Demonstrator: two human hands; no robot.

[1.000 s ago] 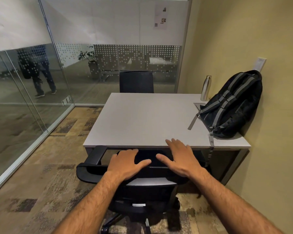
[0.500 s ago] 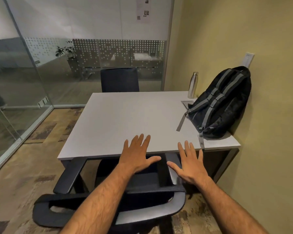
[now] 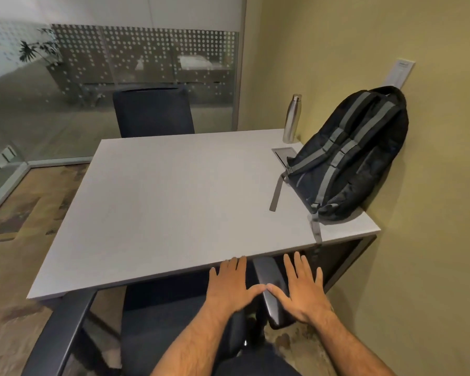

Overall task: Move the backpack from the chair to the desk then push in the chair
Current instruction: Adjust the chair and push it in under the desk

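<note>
The black backpack (image 3: 358,158) with grey straps stands on the white desk (image 3: 174,199) at its right side, leaning on the yellow wall. A black office chair (image 3: 160,321) sits below me, its seat partly under the desk's near edge. My left hand (image 3: 231,286) and my right hand (image 3: 301,291) are spread flat with fingers apart, one on each side of the chair's right armrest (image 3: 272,283), thumbs almost touching over it. Neither hand grips anything. Their fingertips reach the desk's front edge.
A steel bottle (image 3: 292,119) stands at the desk's far right corner beside a cable hatch (image 3: 284,153). A second dark chair (image 3: 152,112) faces me across the desk. Glass walls (image 3: 38,104) enclose the left and back; the yellow wall (image 3: 432,213) is close on the right.
My hands left the top of the chair's backrest and moved forward to the right armrest near the desk edge. The chair has gone further under the desk, and I am closer to it.
</note>
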